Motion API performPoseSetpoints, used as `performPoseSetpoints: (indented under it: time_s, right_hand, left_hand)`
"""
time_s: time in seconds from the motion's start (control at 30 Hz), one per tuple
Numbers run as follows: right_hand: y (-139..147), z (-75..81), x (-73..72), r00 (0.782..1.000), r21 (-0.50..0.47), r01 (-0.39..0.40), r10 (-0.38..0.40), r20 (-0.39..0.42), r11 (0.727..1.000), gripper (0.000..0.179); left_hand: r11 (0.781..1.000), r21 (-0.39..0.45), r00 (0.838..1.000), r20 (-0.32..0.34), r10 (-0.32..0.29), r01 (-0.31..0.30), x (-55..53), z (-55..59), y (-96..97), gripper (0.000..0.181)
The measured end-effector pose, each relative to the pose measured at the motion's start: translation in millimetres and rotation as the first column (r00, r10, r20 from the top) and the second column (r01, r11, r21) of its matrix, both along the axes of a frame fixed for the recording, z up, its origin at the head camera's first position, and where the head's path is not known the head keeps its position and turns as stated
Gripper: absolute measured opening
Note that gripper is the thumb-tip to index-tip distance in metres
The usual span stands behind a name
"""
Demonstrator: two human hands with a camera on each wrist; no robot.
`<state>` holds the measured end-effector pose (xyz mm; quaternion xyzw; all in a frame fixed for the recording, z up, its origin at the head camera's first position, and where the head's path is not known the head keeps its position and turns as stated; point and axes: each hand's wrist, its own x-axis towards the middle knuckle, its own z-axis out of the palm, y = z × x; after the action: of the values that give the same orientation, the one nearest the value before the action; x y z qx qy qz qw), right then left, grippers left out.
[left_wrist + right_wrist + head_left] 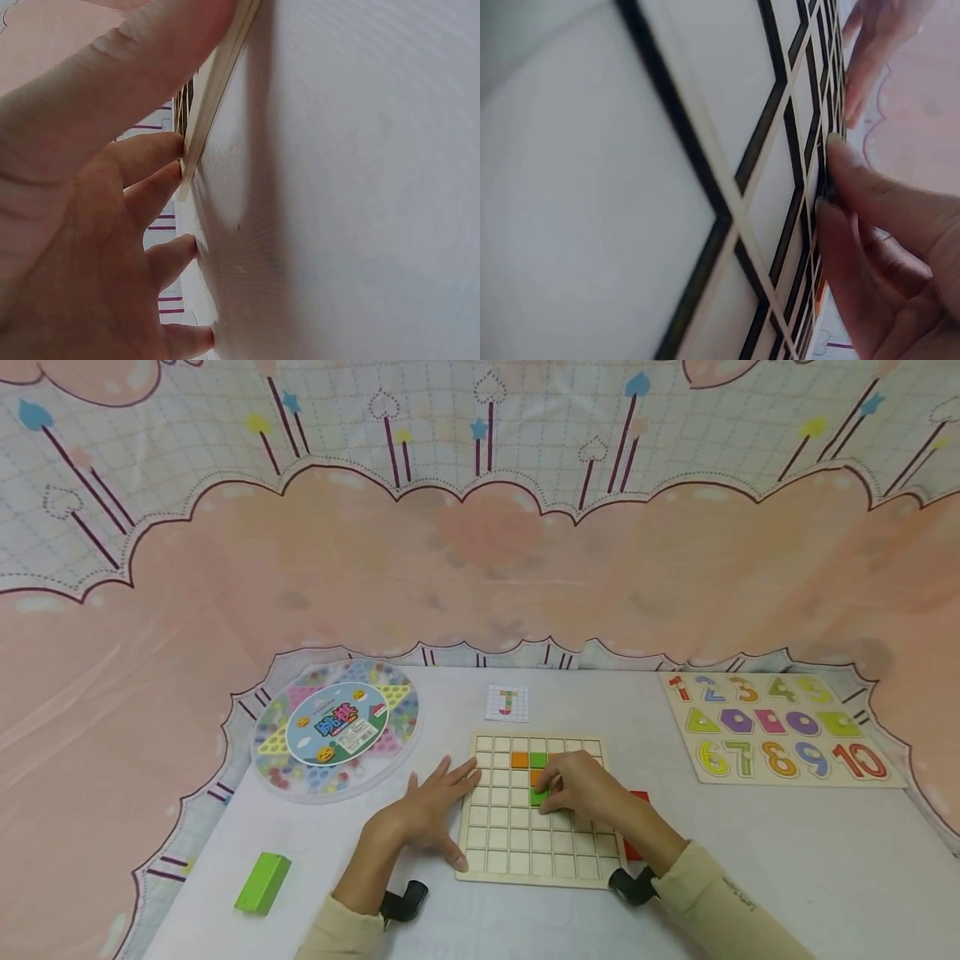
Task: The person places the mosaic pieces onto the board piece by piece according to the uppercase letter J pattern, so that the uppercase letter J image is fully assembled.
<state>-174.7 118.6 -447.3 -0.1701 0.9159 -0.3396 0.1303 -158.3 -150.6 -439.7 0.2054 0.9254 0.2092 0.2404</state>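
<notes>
The pale wooden grid board [487, 837] lies flat on the white table [765, 868], centred before the person; its sides look about equal, so no long axis stands out, and its near edge runs left to right, facing the person.

Nearest, on the left, is a bright green oblong block [262, 883], its long axis running near to far, far end leaning right. The left hand [426, 810] is spread, thumb at the board's near-left corner and fingers along its left edge. Just beyond the board's right edge, a flat red piece [637, 827] shows partly beneath the right forearm.

The right hand [583, 783] pinches a small green square tile [537, 797] between thumb and finger at the near end of a coloured column. That column runs far to near, meeting a left-to-right row that starts with an orange square tile [520, 760].

Farther off, a round clear-rimmed game disc [273, 727] lies left, a pale wooden number puzzle [686, 764] right. Farthest, a small white gridded card [495, 712] bears a coloured J.
</notes>
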Motion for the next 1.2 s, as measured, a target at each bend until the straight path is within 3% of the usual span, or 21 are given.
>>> performPoseSetpoints:
  time_s: [0.3, 0.57, 0.83, 1.2]
  right_hand:
    - [2.2, 0.4, -2.4, 1.0, -0.017, -0.02, 0.02, 0.021, 1.0, 0.017]
    - [14.2, 2.4, 0.3, 0.99, -0.067, -0.138, 0.14, 0.029, 0.988, 0.025]
    - [44.8, 21.7, 2.0, 0.995, -0.064, -0.092, 0.09, -0.032, 0.994, 0.041]
    - [96.7, 27.8, 20.4, 0.999, -0.073, -0.025, 0.023, -0.031, 0.997, 0.052]
  left_hand:
    - [1.0, 0.014, 1.0, 0.003, 0.011, -0.011, 1.7, 1.3, 0.1, 0.124]
    - [1.0, 0.024, 1.0, -0.004, 0.002, -0.002, 8.0, 0.6, -1.4, 0.125]
    - [1.0, 0.026, 1.0, -0.011, 0.0, 0.001, 4.0, 2.1, 0.1, 0.124]
    - [0.999, 0.031, 1.0, -0.009, 0.013, -0.012, 5.0, 1.3, 0.7, 0.123]
